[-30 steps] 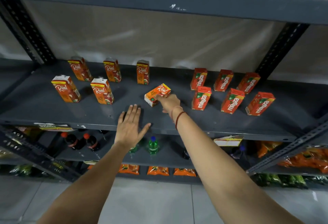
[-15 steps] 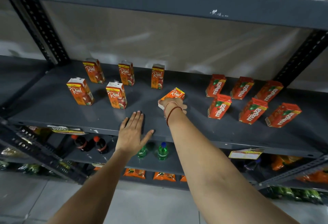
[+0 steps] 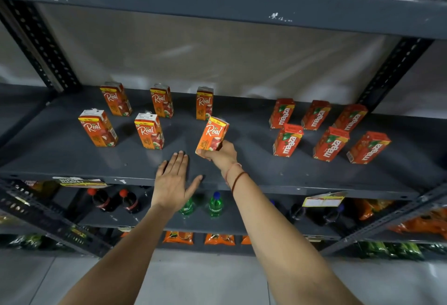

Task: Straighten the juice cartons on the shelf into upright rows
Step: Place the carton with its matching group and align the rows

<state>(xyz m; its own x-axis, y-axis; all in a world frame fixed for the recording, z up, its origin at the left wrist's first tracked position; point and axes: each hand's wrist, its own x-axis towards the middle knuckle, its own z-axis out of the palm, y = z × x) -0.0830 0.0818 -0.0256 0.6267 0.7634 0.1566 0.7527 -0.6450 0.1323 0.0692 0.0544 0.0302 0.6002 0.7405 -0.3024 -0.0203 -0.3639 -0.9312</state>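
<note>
**Right hand tilting a Real carton up on the grey shelf**

From the head camera I look down on a grey metal shelf with two groups of juice cartons. At about ten o'clock from my hands stand five Real cartons: the front-left Real carton, the back-left Real carton, the front-middle Real carton, the back-middle Real carton and the back-right Real carton, all upright, apart from one another, in two loose rows.

My left hand lies flat and open on the shelf's front edge, fingers spread, holding nothing. Just at its one o'clock, my right hand is closed around the lower end of the sixth Real carton, thumb and fingers wrapped on its base. That carton leans to the right, not yet upright, directly in front of the back-right carton and nearly touching it in this view. A red thread bracelet circles the right wrist.

Out at two o'clock stand six Maaza cartons in two rows of three, upright and spaced apart.

On the shelf below I see dark cola bottles at seven o'clock and green bottles under my wrists.
</note>
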